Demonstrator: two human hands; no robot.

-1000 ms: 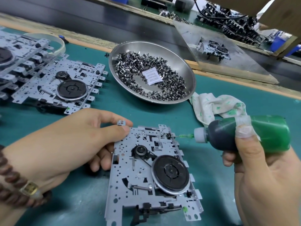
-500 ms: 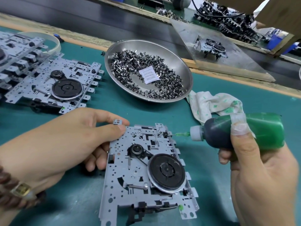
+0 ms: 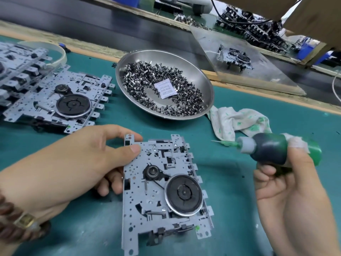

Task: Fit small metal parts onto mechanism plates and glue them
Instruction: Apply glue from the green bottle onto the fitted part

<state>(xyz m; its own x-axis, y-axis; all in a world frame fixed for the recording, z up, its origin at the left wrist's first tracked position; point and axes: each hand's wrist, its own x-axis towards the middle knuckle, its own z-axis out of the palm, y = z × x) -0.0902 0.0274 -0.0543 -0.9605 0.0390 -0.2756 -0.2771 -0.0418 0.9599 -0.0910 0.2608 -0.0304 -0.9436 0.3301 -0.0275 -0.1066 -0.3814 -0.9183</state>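
gripping the grey perforated metal mechanism plate (image 3: 162, 183) by its upper left corner, the left hand (image 3: 73, 163) has its thumb on top and its fingers curled beneath, probably to steady the plate on the teal work mat (image 3: 230, 191). the right hand (image 3: 295, 191) is wrapped around a dark green squeeze bottle of glue (image 3: 276, 154), its needle nozzle (image 3: 224, 143) aimed at the plate's upper right edge but apart from it, so no glue is going on now. within reach beyond lies a round steel dish (image 3: 206, 80) heaped with small dark metal parts (image 3: 140, 80), a glue-stained white rag (image 3: 239, 121) beside it. another grey mechanism plate (image 3: 55, 102) waits at left. whether a part is already seated near the nozzle is too small to tell; the left fingertips are hidden under the plate.
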